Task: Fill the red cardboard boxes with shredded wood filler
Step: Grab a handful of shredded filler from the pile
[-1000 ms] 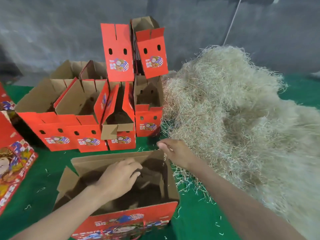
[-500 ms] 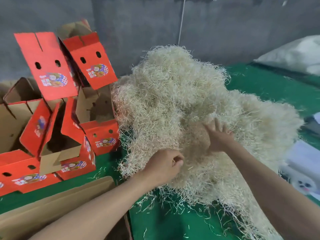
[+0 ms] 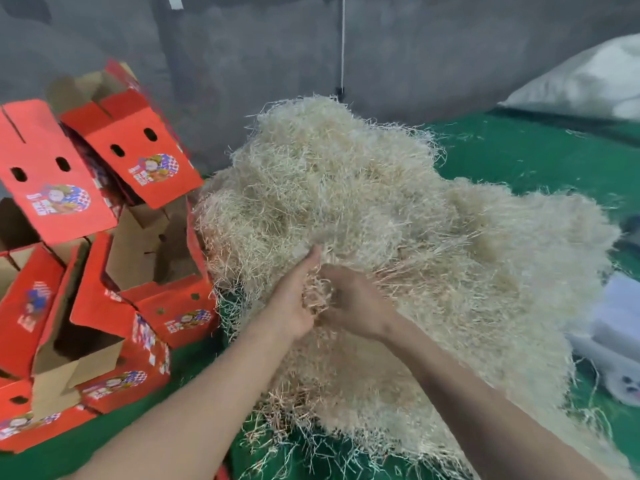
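A big pale heap of shredded wood filler (image 3: 398,237) covers the middle and right of the green surface. My left hand (image 3: 294,299) and my right hand (image 3: 353,303) meet at the heap's near-left side, both closed around one tuft of filler (image 3: 317,294) between them. Several open red cardboard boxes (image 3: 114,265) with brown insides are stacked at the left, their flaps up; no filler shows inside them. The box I was at before is out of view below.
The green cloth (image 3: 519,157) runs to a grey wall behind. A white sack (image 3: 588,84) lies at the back right. A white plush-like thing (image 3: 620,368) sits at the right edge. Loose strands litter the cloth near the front.
Both hands left the near box and went into the heap; they have since come together on one tuft. The view swung right, and the near box dropped out of sight.
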